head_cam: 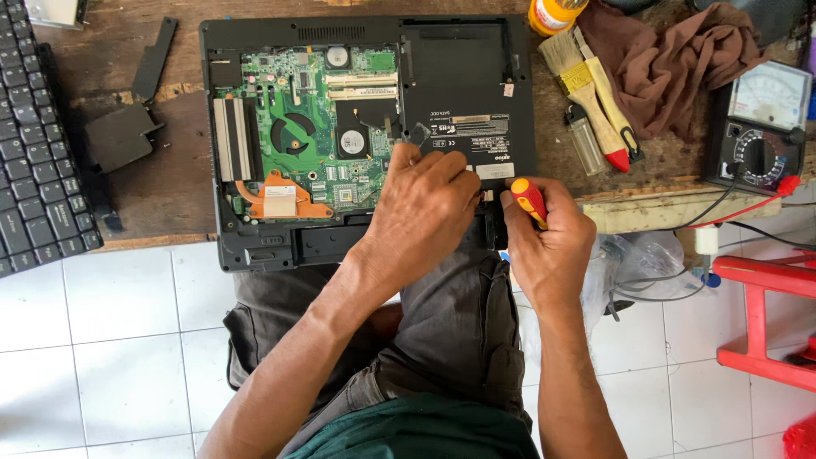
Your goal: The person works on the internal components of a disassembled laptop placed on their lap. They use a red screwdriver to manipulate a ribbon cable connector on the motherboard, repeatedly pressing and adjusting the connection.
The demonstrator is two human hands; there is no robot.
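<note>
Red-and-yellow screwdriver (529,201) is being gripped in the right hand (548,246) while the left hand (421,212) is pressing flat, steadying the opened laptop (459,76) on the counter (161,204).

Under the left fingers (442,170) the laptop (463,93) was matt black plastic; in the right fingers (557,204) the screwdriver (529,201) handle shone glossy; beyond them, rough worn wood.
</note>
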